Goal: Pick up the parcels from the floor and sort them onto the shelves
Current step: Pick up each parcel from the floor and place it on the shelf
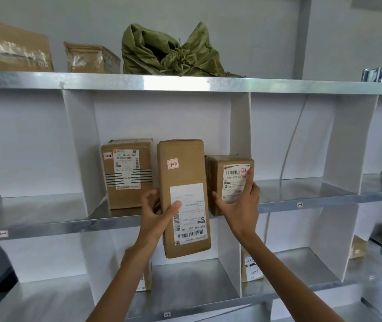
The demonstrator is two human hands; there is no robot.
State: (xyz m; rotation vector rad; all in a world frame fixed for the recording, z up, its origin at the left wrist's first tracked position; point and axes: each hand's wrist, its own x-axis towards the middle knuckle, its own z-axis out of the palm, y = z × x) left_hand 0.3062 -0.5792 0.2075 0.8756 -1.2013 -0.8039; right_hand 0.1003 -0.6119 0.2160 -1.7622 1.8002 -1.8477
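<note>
My left hand [156, 211] grips a tall brown parcel [183, 173] by its left edge, thumb across the white label, holding it upright in front of the middle shelf's centre compartment. My right hand [241, 201] clasps a smaller brown parcel [220, 180] at the right of that same compartment, fingers over its label. A third brown parcel [127, 173] with black stripes stands at the left of the compartment, untouched.
The metal shelf unit [185, 83] has white dividers [78, 145]. On top sit two cardboard boxes [90, 58] and a green sack [169, 52]. Lower compartments hold small parcels [251, 268]. Neighbouring middle compartments left and right hold nothing visible.
</note>
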